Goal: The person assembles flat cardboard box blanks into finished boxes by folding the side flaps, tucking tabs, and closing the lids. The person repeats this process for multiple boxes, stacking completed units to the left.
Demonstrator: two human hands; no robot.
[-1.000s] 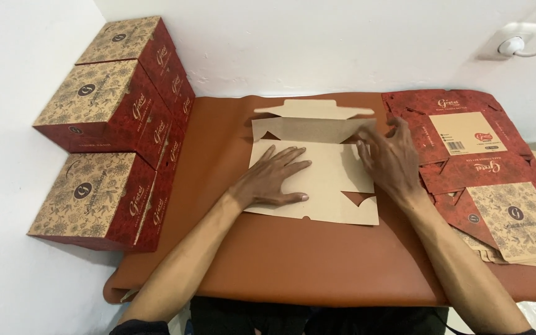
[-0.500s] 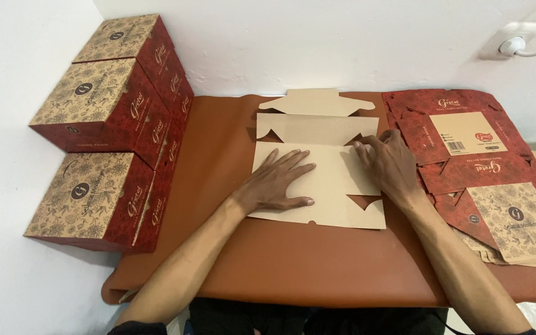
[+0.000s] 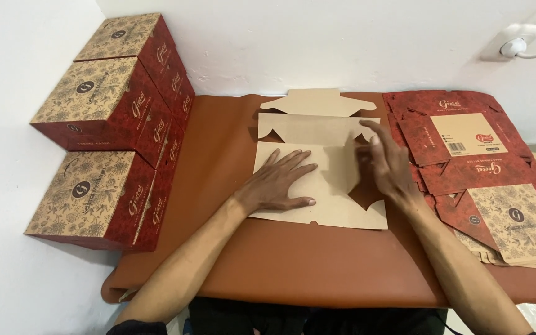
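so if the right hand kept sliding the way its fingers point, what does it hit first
The right hand points up and slightly left, away from the person. It would likely cross the flat cardboard blank first, over its upper panel and top flap, then reach the white wall. Depth is hard to judge.

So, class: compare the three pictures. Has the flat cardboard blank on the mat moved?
Yes. The flat cardboard blank has slid nearer the person: its near edge now lies farther from the white wall, over more of the brown mat.
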